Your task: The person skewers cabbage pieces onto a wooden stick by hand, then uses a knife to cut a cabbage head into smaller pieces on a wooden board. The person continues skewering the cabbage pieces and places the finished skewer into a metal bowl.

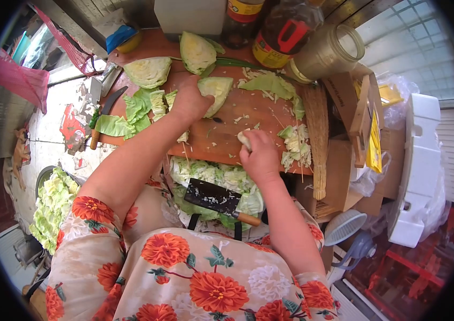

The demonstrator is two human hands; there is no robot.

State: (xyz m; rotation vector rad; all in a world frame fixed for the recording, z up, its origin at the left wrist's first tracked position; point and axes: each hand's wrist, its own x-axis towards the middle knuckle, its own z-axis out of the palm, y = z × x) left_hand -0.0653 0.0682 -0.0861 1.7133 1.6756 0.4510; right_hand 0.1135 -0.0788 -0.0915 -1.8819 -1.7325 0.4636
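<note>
My left hand (190,100) reaches across the wooden board (221,134) and holds a pale cabbage wedge (218,92), its thumb against the cut side. My right hand (261,155), near the board's front edge, is closed on a small whitish cabbage piece (244,140). Two more cabbage wedges, one at the left (148,71) and one behind (198,53), lie farther back. Loose green leaves (138,107) are left of my left hand. Below the board edge a cleaver (213,197) rests flat on chopped cabbage (211,172), its wooden handle toward my right forearm.
A curved knife (106,115) lies at the board's left. Bottles (285,35) and a glass jar (328,53) stand at the back. Cabbage scraps (296,144) and a bristly brush (316,139) are at the right. Chopped cabbage (56,206) fills a container lower left.
</note>
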